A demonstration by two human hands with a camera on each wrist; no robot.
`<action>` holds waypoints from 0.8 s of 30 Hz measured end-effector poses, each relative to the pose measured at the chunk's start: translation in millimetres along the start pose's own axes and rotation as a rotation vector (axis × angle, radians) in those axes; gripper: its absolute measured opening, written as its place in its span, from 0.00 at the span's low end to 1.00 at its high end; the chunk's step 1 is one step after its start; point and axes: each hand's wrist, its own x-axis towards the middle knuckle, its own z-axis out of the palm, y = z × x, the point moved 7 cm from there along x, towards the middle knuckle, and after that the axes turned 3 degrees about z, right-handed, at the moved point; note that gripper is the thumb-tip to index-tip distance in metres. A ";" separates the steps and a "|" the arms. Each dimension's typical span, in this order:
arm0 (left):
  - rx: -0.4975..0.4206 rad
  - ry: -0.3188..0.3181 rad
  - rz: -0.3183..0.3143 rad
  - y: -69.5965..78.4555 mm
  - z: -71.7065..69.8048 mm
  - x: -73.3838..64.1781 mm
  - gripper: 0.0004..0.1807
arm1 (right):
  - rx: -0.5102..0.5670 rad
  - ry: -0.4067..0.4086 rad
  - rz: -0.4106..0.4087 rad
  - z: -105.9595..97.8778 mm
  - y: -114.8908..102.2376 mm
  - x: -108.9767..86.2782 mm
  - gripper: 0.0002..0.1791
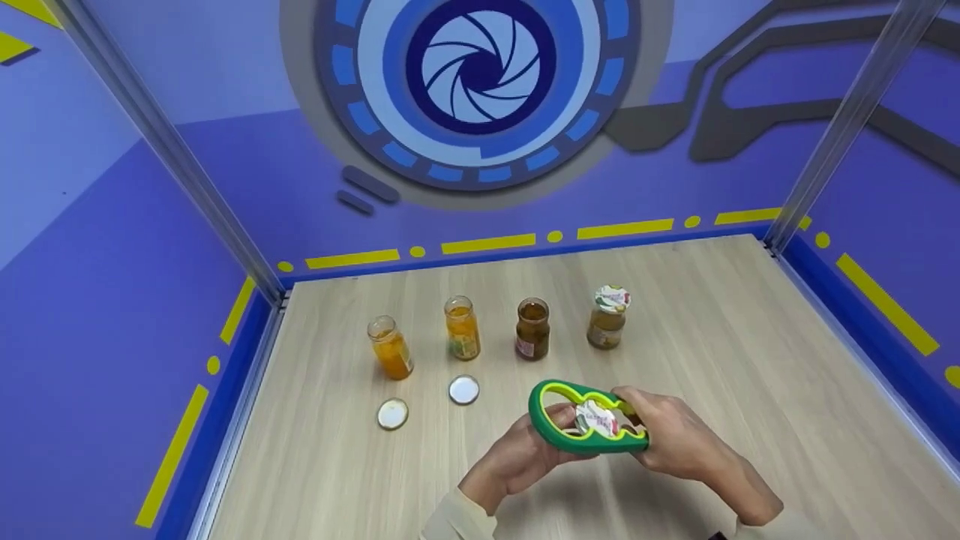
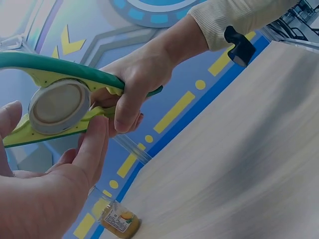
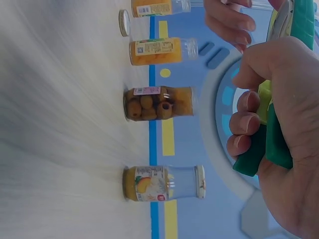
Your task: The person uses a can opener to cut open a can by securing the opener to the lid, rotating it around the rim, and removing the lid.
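In the head view my right hand [image 1: 679,435] grips the handle end of a green and yellow jar opener [image 1: 551,431], fingers wrapped round it. A patterned jar lid [image 1: 598,418] sits inside the opener, and its pale underside shows in the left wrist view. My left hand [image 1: 521,454] is under and beside the opener. In the left wrist view its fingers [image 2: 92,144] are extended, one fingertip at the opener's lower edge by the lid, the thumb apart on the other side. The opener and lid are held above the table.
Behind the hands stand two lidless jars of orange fruit [image 1: 392,352] [image 1: 463,334], a lidless dark jar [image 1: 532,334] and a lidded jar [image 1: 606,322]. Two loose lids [image 1: 392,414] [image 1: 463,390] lie white side up on the wooden table [image 1: 315,465]. Blue panels [image 1: 247,150] enclose it.
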 end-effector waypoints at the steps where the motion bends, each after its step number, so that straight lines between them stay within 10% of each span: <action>1: 0.001 -0.004 -0.003 -0.5 0.6 -0.6 0.33 | 0.002 -0.005 -0.003 1.4 -0.8 -0.1 0.33; 24: -0.066 -0.026 -0.077 -15.2 3.6 -7.9 0.34 | 0.046 -0.012 -0.082 17.7 -9.5 -1.3 0.36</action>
